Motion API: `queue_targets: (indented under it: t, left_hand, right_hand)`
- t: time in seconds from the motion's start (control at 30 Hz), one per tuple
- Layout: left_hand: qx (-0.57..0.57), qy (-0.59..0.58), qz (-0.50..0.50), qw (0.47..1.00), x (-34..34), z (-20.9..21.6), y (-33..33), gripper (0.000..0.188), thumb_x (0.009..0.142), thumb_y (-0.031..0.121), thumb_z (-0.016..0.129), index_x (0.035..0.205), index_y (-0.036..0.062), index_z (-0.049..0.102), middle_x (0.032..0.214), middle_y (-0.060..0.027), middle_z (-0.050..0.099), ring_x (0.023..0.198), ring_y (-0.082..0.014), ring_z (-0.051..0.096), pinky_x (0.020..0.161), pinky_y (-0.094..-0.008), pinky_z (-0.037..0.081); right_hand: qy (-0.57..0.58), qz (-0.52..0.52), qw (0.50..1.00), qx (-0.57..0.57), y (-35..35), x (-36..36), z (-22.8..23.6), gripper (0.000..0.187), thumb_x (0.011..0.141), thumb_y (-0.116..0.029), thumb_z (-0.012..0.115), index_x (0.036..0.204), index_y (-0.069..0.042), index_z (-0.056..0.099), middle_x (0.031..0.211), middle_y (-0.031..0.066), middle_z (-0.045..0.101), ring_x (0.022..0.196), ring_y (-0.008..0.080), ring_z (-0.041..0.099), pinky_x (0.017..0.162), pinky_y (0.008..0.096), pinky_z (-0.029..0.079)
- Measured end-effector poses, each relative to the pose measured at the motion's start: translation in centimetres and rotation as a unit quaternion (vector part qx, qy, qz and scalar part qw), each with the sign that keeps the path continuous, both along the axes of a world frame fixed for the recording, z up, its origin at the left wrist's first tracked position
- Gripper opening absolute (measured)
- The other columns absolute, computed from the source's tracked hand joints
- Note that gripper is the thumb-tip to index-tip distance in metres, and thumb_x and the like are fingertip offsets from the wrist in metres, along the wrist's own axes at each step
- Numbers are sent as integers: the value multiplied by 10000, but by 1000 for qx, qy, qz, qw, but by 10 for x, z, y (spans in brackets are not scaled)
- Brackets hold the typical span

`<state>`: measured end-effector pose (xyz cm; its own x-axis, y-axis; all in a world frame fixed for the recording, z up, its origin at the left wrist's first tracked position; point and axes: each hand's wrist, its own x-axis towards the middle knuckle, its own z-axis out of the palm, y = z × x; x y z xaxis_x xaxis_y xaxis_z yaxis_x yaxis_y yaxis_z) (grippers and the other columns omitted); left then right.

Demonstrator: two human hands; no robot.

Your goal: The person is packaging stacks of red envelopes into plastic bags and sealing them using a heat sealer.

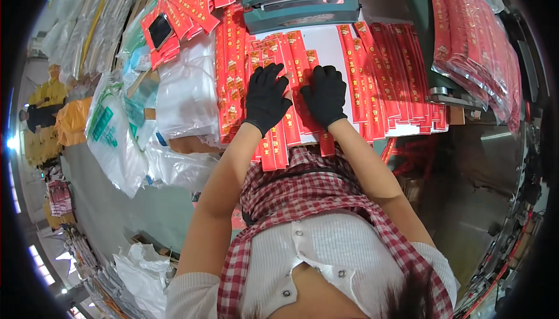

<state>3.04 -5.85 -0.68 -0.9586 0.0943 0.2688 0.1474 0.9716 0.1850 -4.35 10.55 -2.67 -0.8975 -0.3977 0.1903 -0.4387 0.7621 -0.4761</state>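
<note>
Long narrow red packets (pixel 296 55) with gold print lie in overlapping rows on the white worktop in front of me. Both my hands wear black gloves. Resting on the middle packets is my left hand (pixel 266 99), its fingers stretched forward and slightly apart. Just beside it, my right hand (pixel 326 97) presses down on the neighbouring packets, thumb out to the side and fingertips bent down. Neither hand visibly grips a packet, though the palms are hidden. Some packets (pixel 273 153) stick out over the near edge, below my left wrist.
A teal bag sealer (pixel 301 7) stands behind the packets. Clear plastic bags (pixel 186 94) are stacked at left, with a phone (pixel 159 31) on packets beyond them. More red packets (pixel 402 74) fan out to the right. Bagged red bundles (pixel 474 51) lie at far right.
</note>
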Motion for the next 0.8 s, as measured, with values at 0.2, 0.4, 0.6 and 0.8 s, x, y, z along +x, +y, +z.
queue_targets:
  t: [0.2, 0.4, 0.6, 0.8]
  left_hand:
    - [1, -10, 3, 1000, 1, 3, -1, 467, 818, 240, 655, 1262, 121, 573, 1364, -140, 474, 1299, -332, 409, 1107, -516, 274]
    - [-26, -14, -5, 1000, -2, 2, 0, 486, 820, 253, 649, 1292, 170, 567, 1377, -136, 463, 1311, -327, 394, 1106, -519, 270]
    - [-75, -38, -12, 996, -2, 6, 3, 532, 807, 266, 655, 1327, 245, 543, 1395, -104, 452, 1336, -307, 364, 1096, -572, 247]
    - [-107, -61, -9, 992, -5, 8, 3, 559, 800, 314, 653, 1342, 288, 519, 1418, -72, 445, 1360, -289, 336, 1095, -613, 203]
  right_hand:
    - [-41, -2, 998, 56, -12, 2, 17, 462, 688, -350, 747, 1011, -58, 591, 1013, 129, 562, 952, 305, 549, 742, 441, 452]
    - [51, 25, 994, -98, 5, -11, -20, 400, 735, -305, 701, 999, -31, 575, 972, 163, 559, 900, 346, 556, 737, 468, 462]
    - [-45, -18, 995, -83, 28, 5, 22, 402, 746, -211, 712, 1042, -15, 523, 1052, 179, 527, 971, 380, 540, 789, 463, 468]
    - [51, 51, 997, 37, 40, 16, 15, 560, 652, -141, 737, 1180, -90, 556, 1293, 127, 496, 1113, 337, 506, 839, 463, 451]
